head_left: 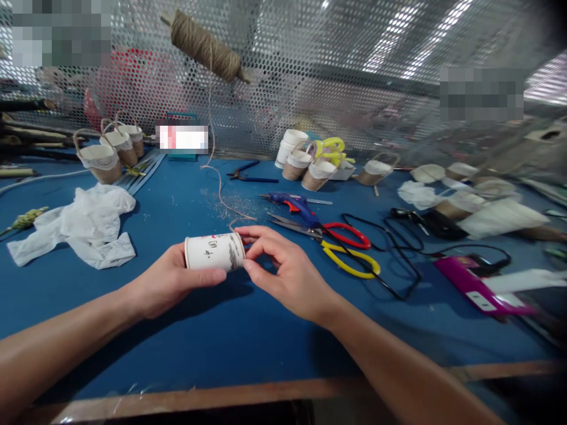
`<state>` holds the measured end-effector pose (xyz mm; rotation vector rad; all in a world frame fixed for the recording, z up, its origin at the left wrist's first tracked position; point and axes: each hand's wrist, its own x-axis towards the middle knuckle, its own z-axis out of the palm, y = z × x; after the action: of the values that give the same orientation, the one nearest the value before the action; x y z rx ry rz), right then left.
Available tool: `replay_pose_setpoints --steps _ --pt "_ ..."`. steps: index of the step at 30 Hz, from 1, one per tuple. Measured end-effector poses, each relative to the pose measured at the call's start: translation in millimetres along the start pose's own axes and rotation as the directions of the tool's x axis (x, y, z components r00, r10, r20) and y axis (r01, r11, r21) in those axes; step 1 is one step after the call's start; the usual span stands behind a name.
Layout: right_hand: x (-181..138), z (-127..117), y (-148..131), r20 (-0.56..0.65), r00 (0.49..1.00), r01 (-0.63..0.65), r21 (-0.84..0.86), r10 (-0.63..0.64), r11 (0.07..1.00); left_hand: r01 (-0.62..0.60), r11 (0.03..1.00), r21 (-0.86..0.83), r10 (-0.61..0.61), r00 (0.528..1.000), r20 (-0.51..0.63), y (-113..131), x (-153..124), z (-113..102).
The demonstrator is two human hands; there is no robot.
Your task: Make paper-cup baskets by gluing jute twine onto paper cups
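A white paper cup [215, 252] with printed black characters and a grey ink pattern lies on its side above the blue tabletop. My left hand [175, 277] is closed around the cup, its thumb along the near side. At the cup's right end, my right hand [281, 265] pinches with thumb and fingertips. Thin twine [220, 189] hangs from a spool [204, 46] and runs down to that end, where it passes behind the cup and the right fingers. The pinch itself is partly hidden.
Scissors [328, 239] with red and yellow handles and a blue glue gun [295, 206] lie right of the hands. Pliers [252, 176] lie behind. White cloth [88, 224] is at left, a purple power strip [481, 286] at right. Several twine-wrapped cups [103, 165] stand along the back.
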<state>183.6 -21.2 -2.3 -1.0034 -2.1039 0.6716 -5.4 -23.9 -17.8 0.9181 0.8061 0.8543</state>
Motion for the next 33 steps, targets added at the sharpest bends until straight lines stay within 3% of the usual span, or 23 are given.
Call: replay_pose_setpoints --steps 4,6,8,9,11,12,16,20,26,28,30,33 --pt "2 -6 1 0.016 0.999 0.03 -0.007 -0.03 1.0 -0.086 0.965 0.246 0.098 0.994 -0.036 2 0 -5" --pt "7 -17 5 -0.001 1.0 0.024 -0.039 -0.024 0.999 -0.122 0.955 0.27 0.155 0.982 -0.108 5 2 -8" --pt "16 -33 16 -0.091 0.993 -0.08 -0.131 0.068 0.988 -0.162 0.955 0.248 0.206 0.965 -0.163 8 6 -11" --pt "22 -43 24 -0.171 0.974 -0.182 -0.214 0.147 0.96 -0.185 0.956 0.228 0.227 0.958 -0.176 10 8 -11" --pt "35 -63 44 -0.3 0.872 -0.486 -0.417 0.388 0.768 -0.202 0.963 0.178 0.234 0.954 -0.185 14 10 -10" --pt "42 -71 56 -0.327 0.837 -0.546 -0.448 0.439 0.708 -0.193 0.97 0.149 0.219 0.958 -0.185 16 12 -9" --pt "56 -85 98 -0.299 0.755 -0.647 -0.484 0.583 0.59 -0.143 0.989 0.049 0.149 0.974 -0.169 21 15 1" --pt "56 -79 115 -0.304 0.719 -0.688 -0.44 0.625 0.577 -0.131 0.991 0.021 0.132 0.978 -0.16 21 19 6" --pt "44 -89 83 -0.378 0.732 -0.666 -0.223 0.567 0.712 -0.131 0.991 0.041 0.136 0.977 -0.164 17 20 -2" --pt "36 -93 62 -0.31 0.766 -0.615 -0.101 0.563 0.782 -0.146 0.988 0.06 0.154 0.974 -0.169 17 19 -7" --pt "25 -90 41 -0.103 0.802 -0.562 0.207 0.589 0.801 -0.151 0.983 0.107 0.169 0.969 -0.179 16 18 -10" --pt "8 -78 16 -0.029 0.875 -0.455 0.295 0.484 0.84 -0.151 0.967 0.203 0.193 0.959 -0.206 16 15 -11"
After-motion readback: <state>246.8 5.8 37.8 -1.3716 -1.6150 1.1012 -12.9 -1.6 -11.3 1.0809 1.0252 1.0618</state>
